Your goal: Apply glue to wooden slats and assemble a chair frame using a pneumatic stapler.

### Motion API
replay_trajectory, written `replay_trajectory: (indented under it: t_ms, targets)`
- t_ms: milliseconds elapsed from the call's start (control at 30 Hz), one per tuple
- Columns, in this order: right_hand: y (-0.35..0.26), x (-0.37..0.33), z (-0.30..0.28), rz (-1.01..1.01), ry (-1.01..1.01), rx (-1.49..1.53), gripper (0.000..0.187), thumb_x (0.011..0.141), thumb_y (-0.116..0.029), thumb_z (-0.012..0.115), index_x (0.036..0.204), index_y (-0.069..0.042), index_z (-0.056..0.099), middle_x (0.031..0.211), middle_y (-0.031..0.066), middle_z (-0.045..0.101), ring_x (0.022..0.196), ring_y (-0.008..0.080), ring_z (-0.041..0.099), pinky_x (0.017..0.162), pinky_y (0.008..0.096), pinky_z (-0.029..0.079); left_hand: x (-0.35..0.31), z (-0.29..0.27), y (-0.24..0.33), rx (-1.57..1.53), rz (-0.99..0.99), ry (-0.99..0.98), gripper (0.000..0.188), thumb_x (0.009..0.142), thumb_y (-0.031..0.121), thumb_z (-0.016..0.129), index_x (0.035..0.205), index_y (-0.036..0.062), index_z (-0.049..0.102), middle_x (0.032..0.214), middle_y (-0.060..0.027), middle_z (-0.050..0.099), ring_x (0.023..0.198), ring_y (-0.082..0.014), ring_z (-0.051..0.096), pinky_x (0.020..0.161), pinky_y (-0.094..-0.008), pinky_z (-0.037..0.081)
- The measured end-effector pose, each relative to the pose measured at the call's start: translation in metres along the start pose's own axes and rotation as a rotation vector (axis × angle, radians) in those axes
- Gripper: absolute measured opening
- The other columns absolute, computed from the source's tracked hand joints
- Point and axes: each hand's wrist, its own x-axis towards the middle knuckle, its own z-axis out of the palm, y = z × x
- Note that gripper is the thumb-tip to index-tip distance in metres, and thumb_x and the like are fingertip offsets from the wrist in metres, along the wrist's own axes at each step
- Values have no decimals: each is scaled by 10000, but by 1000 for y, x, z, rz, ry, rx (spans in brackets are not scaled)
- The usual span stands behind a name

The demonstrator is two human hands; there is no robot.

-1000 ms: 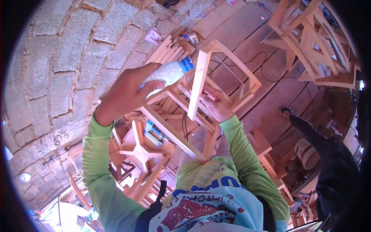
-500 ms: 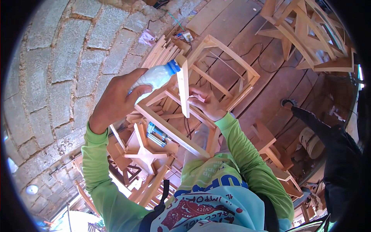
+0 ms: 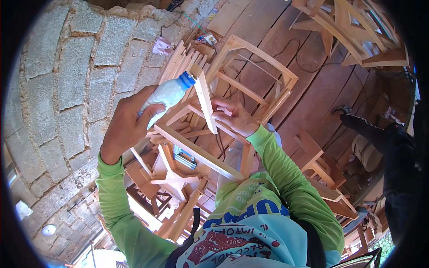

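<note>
My left hand [image 3: 128,118] is wrapped around a clear plastic bottle [image 3: 166,96] of white stuff that looks like glue. The bottle is tilted, its blue cap end up against the top end of a short wooden slat [image 3: 205,100]. My right hand [image 3: 234,117] is closed on the slat's right edge, with some fingertips hidden behind the wood. Below both hands stands a wooden chair frame [image 3: 199,151], close against my body, and the slat is held above it.
A block wall [image 3: 76,80] rises at the left. Wooden strips [image 3: 181,67] lean beside it. A teal power tool [image 3: 184,156] rests among wooden parts below the chair frame. More chair frames [image 3: 357,35] stand at the far right. A cable [image 3: 298,53] lies across the floor. Another person's dark-clothed leg [image 3: 397,156] is at right.
The bottle and slat have shifted slightly left together, along with my left hand. The bottle's cap stays at the slat's end. My grip on both is unchanged.
</note>
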Motion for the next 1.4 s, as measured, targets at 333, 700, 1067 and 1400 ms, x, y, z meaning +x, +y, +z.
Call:
replay_trajectory:
  t_ms: [333,700,1067,1400]
  targets:
    - [-6,0,2,22,19,64,403,977,-56,628,1373,1,591,1209,51,633,1129,144,596,1034,324,459,4,-4,3,145,79,12,339,965,146,670,1255,-17,603,927,-223,690,762,-289,664,751,-364,515]
    - [0,9,-2,123,20,146,416,982,-20,639,1390,7,562,1232,52,647,1172,150,603,1028,330,483,6,1,-4,154,130,18,285,971,264,629,1079,1,615,781,-272,587,768,-475,584,700,-527,451]
    - [-11,30,0,-14,22,75,470,972,40,604,1435,9,530,1344,131,645,1265,228,596,1091,381,467,4,14,-13,279,190,48,284,954,246,648,1104,4,638,803,-262,630,818,-464,619,755,-542,465]
    - [-7,34,3,-60,62,185,439,982,50,591,1417,35,533,1359,125,614,1260,222,579,1113,394,450,-1,28,-19,310,181,41,261,941,217,665,1084,0,641,789,-266,633,821,-454,631,764,-541,470]
